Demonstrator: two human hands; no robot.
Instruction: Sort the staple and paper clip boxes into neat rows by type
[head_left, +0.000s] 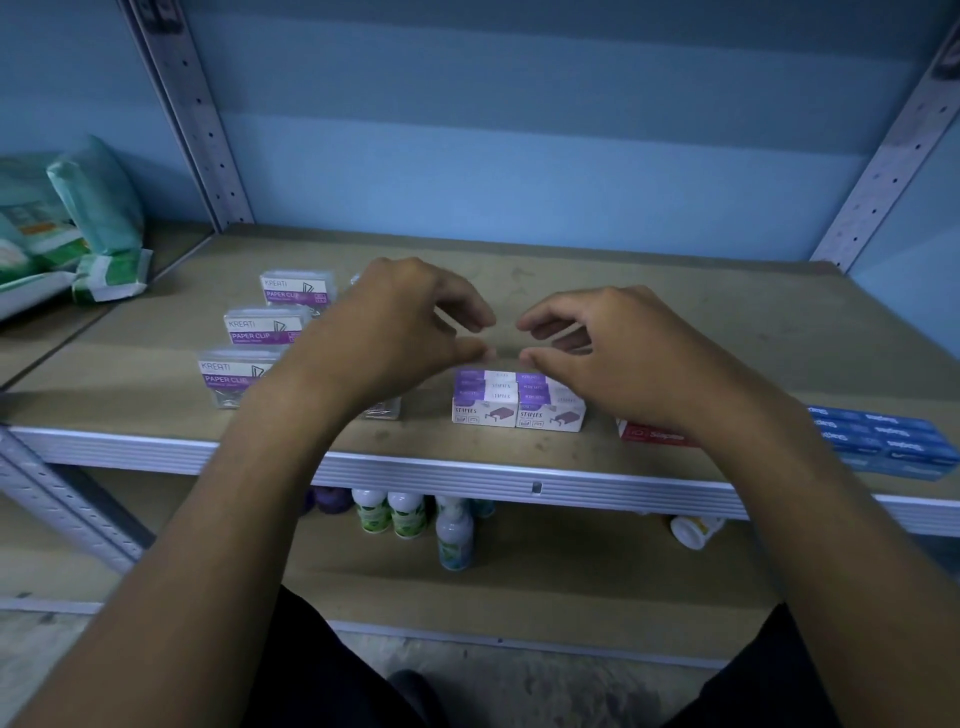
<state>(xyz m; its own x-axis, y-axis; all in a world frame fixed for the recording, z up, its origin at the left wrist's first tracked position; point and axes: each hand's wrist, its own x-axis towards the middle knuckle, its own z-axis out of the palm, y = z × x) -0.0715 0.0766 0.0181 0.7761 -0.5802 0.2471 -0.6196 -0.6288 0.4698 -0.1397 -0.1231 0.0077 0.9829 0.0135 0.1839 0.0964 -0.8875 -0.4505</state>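
Observation:
Purple-and-white staple boxes stand in two adjoining rows near the front edge of the brown shelf. Three clear paper clip boxes form a line running back on the left. Part of another clear box shows under my left wrist. My left hand and my right hand hover just above the staple boxes, fingers loosely curled toward each other, holding nothing. A red staple box lies partly hidden behind my right forearm. Blue staple boxes sit at the right edge.
Green-and-white soft packs are piled on the neighbouring shelf at the left. Small bottles stand on the lower shelf, one white bottle lying on its side. Perforated metal uprights frame the bay against a blue wall.

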